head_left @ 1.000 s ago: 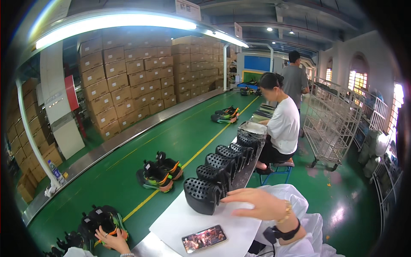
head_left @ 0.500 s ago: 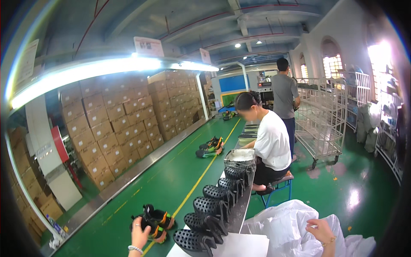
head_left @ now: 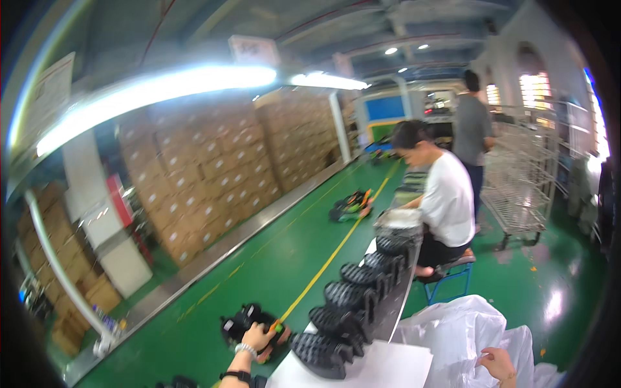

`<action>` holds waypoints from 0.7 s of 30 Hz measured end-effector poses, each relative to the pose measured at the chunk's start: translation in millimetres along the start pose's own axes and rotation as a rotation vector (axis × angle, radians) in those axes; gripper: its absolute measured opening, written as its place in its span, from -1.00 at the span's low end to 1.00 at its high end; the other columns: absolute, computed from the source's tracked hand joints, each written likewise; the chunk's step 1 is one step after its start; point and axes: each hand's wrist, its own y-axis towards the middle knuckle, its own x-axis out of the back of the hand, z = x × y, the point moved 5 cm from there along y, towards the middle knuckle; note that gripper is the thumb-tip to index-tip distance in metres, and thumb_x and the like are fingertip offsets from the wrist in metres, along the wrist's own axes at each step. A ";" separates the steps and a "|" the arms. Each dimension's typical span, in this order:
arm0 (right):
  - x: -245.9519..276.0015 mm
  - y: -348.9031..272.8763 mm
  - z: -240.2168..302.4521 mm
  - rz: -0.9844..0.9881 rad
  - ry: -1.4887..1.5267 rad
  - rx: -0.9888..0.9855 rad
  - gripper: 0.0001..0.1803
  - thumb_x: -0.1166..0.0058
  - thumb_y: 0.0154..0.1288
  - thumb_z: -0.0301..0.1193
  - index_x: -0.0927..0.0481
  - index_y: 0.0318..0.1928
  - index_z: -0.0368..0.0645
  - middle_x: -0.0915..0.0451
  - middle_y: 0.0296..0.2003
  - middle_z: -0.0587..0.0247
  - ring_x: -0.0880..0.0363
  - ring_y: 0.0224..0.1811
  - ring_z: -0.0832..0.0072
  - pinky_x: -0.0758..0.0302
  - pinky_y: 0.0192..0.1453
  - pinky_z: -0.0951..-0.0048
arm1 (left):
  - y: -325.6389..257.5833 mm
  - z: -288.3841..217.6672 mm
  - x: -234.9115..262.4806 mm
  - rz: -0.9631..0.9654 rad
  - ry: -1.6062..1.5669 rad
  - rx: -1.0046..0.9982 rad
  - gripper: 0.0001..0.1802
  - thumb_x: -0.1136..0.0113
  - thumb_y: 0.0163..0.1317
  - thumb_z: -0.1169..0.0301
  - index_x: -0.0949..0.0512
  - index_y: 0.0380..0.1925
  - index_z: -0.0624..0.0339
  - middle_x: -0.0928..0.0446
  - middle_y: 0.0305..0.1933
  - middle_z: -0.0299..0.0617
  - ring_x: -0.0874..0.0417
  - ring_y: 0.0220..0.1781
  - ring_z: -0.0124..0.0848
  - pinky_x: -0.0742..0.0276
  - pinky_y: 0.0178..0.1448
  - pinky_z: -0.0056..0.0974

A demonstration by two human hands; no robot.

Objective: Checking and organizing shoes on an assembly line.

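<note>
At the lower middle, my left hand point(head_left: 257, 337) closes round a black shoe with orange and green parts point(head_left: 278, 328), on a green surface point(head_left: 252, 271) with a yellow line. Another dark shoe point(head_left: 236, 323) lies right beside it. A white beaded bracelet and a dark wristband circle that wrist. My right hand point(head_left: 498, 363) is over the white plastic bag point(head_left: 453, 323), its fingers loosely bent and apart, with nothing visible in them. Between my hands, a row of black perforated clogs point(head_left: 349, 294) runs away from me along a narrow ledge, with white sheet point(head_left: 381, 365) at its near end.
A white-lined basket point(head_left: 398, 220) stands at the row's far end. A person in a white top point(head_left: 446, 200) sits on a blue-legged stool, another stands behind. More shoes point(head_left: 351, 205) lie farther along the green surface. A wire trolley point(head_left: 517, 187) stands right; stacked cartons point(head_left: 200, 181) rise left.
The view has swung left, so the scene sits farther right and is blurred. My left hand has moved farther over the shoe; my right hand has come lower by the bag.
</note>
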 end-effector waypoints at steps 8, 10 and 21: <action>-15.9 -0.1 49.9 0.219 -0.198 0.002 -0.53 0.07 0.27 -0.22 -0.42 0.11 -0.21 -0.53 -0.07 -0.06 -0.48 0.00 0.25 -0.33 0.13 0.36 | -117.2 39.5 39.1 0.016 -0.105 0.100 -0.50 -0.15 0.01 -0.05 -0.63 -0.26 0.13 -0.52 -0.12 -0.06 -0.59 -0.11 -0.12 -0.48 0.02 -0.17; -23.0 -1.2 52.5 0.266 -0.192 0.012 -0.53 0.06 0.27 -0.23 -0.41 0.13 -0.20 -0.52 -0.05 -0.06 -0.46 0.02 0.25 -0.32 0.15 0.36 | -142.8 56.0 40.8 0.006 -0.130 0.075 -0.50 -0.18 0.00 -0.03 -0.63 -0.26 0.15 -0.53 -0.13 -0.07 -0.58 -0.10 -0.13 -0.47 0.03 -0.18; -45.6 21.9 162.0 0.150 0.189 0.464 -0.63 -0.16 0.09 -0.40 -0.52 -0.08 -0.30 -0.63 -0.34 0.09 -0.58 -0.33 0.43 -0.46 -0.18 0.49 | -152.7 109.1 25.1 0.148 0.218 0.397 -0.73 -0.06 -0.01 0.38 -0.63 -0.39 0.35 -0.58 -0.27 0.16 -0.63 -0.18 -0.01 -0.56 -0.07 -0.12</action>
